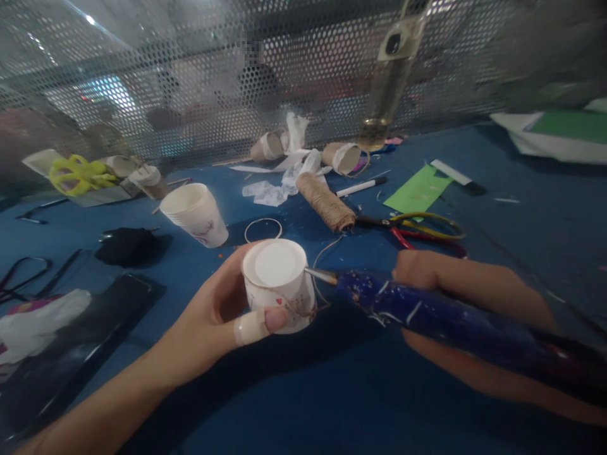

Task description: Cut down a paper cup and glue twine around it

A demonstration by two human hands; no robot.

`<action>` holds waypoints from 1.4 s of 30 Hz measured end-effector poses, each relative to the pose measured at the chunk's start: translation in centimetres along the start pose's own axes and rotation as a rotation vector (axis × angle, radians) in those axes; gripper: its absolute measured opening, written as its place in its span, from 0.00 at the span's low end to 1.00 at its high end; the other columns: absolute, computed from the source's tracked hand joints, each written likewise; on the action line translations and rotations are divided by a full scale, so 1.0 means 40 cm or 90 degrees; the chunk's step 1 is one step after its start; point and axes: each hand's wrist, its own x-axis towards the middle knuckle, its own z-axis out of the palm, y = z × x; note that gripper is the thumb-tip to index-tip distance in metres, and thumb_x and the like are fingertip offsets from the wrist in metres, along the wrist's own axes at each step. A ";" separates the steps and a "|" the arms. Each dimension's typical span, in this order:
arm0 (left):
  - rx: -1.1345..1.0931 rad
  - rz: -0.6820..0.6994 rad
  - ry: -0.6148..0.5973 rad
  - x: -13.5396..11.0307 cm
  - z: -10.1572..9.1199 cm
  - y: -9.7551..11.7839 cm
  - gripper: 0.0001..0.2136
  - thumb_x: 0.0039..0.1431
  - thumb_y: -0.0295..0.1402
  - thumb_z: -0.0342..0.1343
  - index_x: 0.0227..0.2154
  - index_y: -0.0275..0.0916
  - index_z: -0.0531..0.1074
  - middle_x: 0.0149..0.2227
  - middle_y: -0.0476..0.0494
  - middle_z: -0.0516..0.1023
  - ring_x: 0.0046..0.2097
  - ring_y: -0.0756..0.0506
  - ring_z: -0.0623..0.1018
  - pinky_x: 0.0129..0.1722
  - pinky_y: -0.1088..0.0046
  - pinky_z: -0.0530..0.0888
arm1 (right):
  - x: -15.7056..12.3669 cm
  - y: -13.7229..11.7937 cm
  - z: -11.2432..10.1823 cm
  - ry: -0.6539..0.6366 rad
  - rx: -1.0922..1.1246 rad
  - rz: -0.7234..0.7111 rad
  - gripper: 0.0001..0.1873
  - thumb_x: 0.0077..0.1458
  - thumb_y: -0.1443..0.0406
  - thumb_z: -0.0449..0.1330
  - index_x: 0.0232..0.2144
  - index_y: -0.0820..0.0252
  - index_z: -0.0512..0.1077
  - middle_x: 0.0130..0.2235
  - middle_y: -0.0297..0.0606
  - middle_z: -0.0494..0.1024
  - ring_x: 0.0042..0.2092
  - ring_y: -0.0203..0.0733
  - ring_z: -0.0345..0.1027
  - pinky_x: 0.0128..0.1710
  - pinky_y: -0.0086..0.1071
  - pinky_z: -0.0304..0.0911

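Note:
My left hand (227,303), with a bandage around its thumb, is closed around a white paper cup (279,287) held upside down, its base facing up. Twine (318,303) runs around the cup's side and trails off toward the spool. In my right hand (469,291) is a blue hot glue gun (408,303), and its metal nozzle touches or nearly touches the edge of the cup's base. Just behind the cup lies a thin ring (263,230). A stack of paper cups (196,215) stands tilted to the left.
A spool of twine (326,201) and scissors (417,224) lie beyond my hands on the blue table (341,404). Green paper (417,189), a marker (358,187) and crumpled white scraps (284,180) are scattered behind. A perforated metal screen (190,82) borders the back. A black phone-like slab (109,322) lies left.

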 end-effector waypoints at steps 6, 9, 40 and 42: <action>0.003 -0.034 0.027 -0.001 0.014 0.011 0.27 0.54 0.42 0.74 0.56 0.51 0.74 0.52 0.43 0.79 0.52 0.38 0.79 0.51 0.62 0.78 | 0.025 -0.018 -0.004 0.123 -0.013 -0.023 0.10 0.60 0.64 0.59 0.28 0.48 0.63 0.27 0.29 0.74 0.29 0.40 0.71 0.32 0.35 0.70; 0.002 -0.078 0.098 -0.003 0.039 0.021 0.29 0.50 0.44 0.76 0.53 0.50 0.74 0.51 0.46 0.80 0.52 0.39 0.79 0.53 0.64 0.76 | 0.029 -0.028 0.003 0.153 0.037 0.013 0.10 0.58 0.59 0.66 0.30 0.48 0.67 0.30 0.29 0.77 0.30 0.40 0.73 0.34 0.35 0.73; 0.175 0.028 0.052 0.000 0.089 -0.003 0.25 0.61 0.42 0.70 0.56 0.50 0.65 0.53 0.48 0.71 0.53 0.42 0.72 0.54 0.68 0.69 | -0.005 -0.042 0.040 0.172 0.164 0.041 0.08 0.56 0.59 0.71 0.33 0.44 0.74 0.35 0.30 0.80 0.35 0.43 0.77 0.35 0.39 0.76; 0.153 0.001 0.035 0.000 0.088 0.001 0.25 0.61 0.42 0.70 0.56 0.50 0.65 0.52 0.48 0.72 0.53 0.43 0.73 0.53 0.68 0.70 | 0.001 -0.047 0.033 0.153 0.174 0.053 0.08 0.56 0.58 0.71 0.33 0.44 0.74 0.35 0.29 0.80 0.36 0.43 0.78 0.37 0.39 0.78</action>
